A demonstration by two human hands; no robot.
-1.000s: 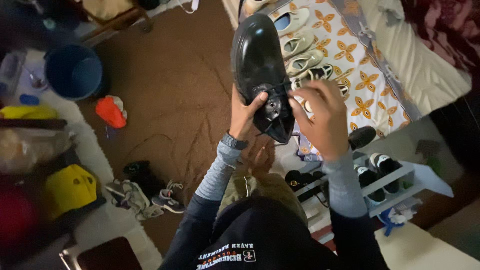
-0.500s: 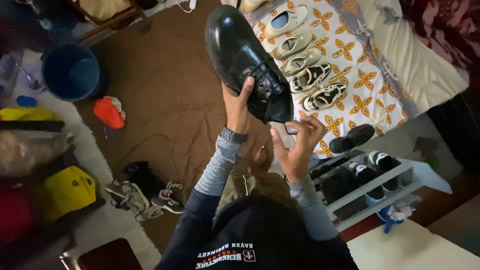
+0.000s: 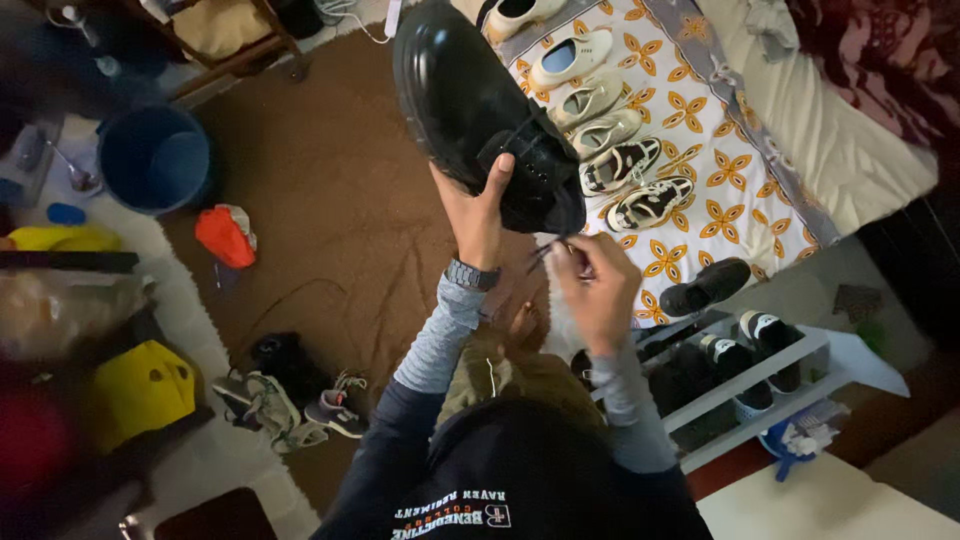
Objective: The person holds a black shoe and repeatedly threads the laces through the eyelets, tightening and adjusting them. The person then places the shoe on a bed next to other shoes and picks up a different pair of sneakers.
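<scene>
**Black lace-up shoe, held aloft, lace under work**

Shifted since the earlier frame: shoe carried further up and left, toe now near the top edge; right hand risen from open below the heel to pinched at the lace.

Head view, single camera looking down.

Item 1. Black leather shoe (image 3: 470,105), glossy, raised above the brown carpet (image 3: 330,210), toe away from the wearer, heel toward the chest; apparently tilted so the eyelets face the eyes.

Item 2. Left hand (image 3: 480,205), wristwatch on the wrist; fingers wrapped round the shoe's rear quarter, thumb over the lacing, carrying its whole weight.

Item 3. Right hand (image 3: 592,280), just below the heel; fingers closed in a pinch on the black lace end (image 3: 545,250), which runs taut up to the shoe. Shoe sits above and left of these fingers, joined only by the lace.

Item 4. Surroundings: row of pale and patterned shoes (image 3: 610,140) on a flower-print cloth (image 3: 720,215); white shoe rack (image 3: 790,365) lower right; blue bucket (image 3: 155,160); orange cloth (image 3: 225,235); yellow bag (image 3: 140,390).
</scene>
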